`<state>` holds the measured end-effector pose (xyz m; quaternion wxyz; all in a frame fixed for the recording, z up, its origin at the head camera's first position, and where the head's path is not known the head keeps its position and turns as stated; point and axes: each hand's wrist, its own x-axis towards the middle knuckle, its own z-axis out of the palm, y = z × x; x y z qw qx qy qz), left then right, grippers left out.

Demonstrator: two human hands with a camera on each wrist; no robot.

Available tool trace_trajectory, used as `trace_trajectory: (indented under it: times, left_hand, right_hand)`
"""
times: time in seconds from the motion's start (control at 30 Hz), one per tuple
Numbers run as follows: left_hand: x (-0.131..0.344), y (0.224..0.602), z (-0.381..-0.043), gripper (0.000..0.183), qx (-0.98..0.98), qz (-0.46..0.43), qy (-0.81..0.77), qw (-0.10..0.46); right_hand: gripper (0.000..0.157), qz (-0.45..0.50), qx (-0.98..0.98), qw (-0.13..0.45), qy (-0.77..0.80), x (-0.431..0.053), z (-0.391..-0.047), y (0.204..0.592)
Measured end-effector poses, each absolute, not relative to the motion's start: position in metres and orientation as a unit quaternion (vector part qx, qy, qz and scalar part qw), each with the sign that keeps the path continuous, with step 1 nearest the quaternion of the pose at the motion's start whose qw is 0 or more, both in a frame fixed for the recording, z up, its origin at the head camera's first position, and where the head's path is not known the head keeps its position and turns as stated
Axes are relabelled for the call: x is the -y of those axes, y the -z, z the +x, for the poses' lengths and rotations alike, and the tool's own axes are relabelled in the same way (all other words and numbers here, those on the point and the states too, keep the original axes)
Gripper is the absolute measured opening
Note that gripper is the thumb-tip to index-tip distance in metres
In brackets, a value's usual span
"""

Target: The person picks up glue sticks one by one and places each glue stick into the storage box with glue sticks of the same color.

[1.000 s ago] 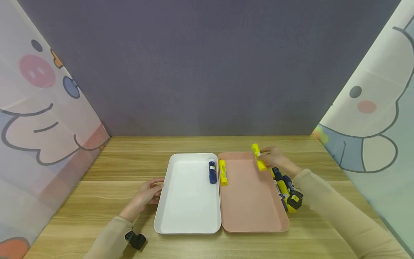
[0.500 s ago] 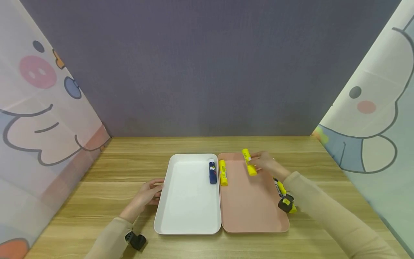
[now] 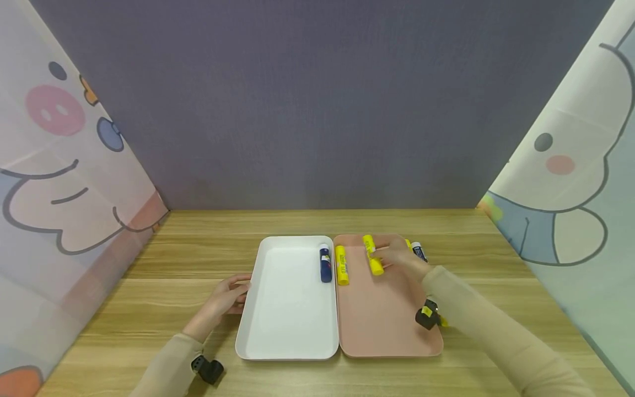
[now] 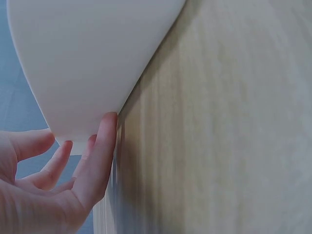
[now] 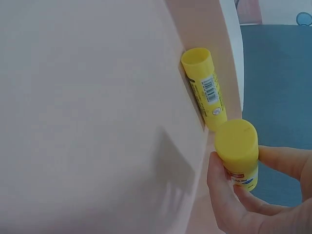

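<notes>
The right grip pinches 1 yellow tube, seemingly mid-length, over the pink tray.

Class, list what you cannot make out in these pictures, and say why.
Head: how many glue sticks lie beyond the pink tray; the right hand and sleeve hide part of that area.
Head: the print on the navy glue stick; too small.
Left wrist: the white tray's far part; cut off by the top edge.
Right wrist: most of the held yellow glue stick's label; hidden behind its near end.
</notes>
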<state>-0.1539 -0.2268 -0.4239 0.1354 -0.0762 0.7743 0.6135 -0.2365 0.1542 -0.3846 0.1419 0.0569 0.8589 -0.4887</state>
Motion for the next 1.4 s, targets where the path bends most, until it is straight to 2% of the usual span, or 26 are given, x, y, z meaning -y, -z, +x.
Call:
trace_trajectory:
  times: [0.1, 0.33, 0.6, 0.83, 1.4]
  left_hand:
    - [0.227, 0.424, -0.154, 0.040, -0.773, -0.077, -0.615, 0.136]
    - [0.227, 0.425, -0.154, 0.039, -0.771, -0.076, -0.617, 0.135]
    - [0.227, 0.425, -0.154, 0.040, -0.767, -0.071, -0.623, 0.137]
    - [0.228, 0.425, -0.154, 0.041, -0.769, -0.069, -0.620, 0.138]
    - [0.227, 0.424, -0.154, 0.040, -0.772, -0.073, -0.617, 0.134]
  right_hand:
    - [0.041, 0.067, -0.864, 0.134, 0.482, -0.151, -0.236, 0.387]
    - [0.042, 0.091, -0.868, 0.144, 0.467, -0.145, -0.232, 0.388]
    - [0.048, 0.056, -0.860, 0.191, 0.469, -0.143, -0.234, 0.394]
    - [0.043, 0.066, -0.859, 0.194, 0.469, -0.140, -0.235, 0.398]
    - [0.045, 0.087, -0.849, 0.215, 0.475, -0.134, -0.239, 0.403]
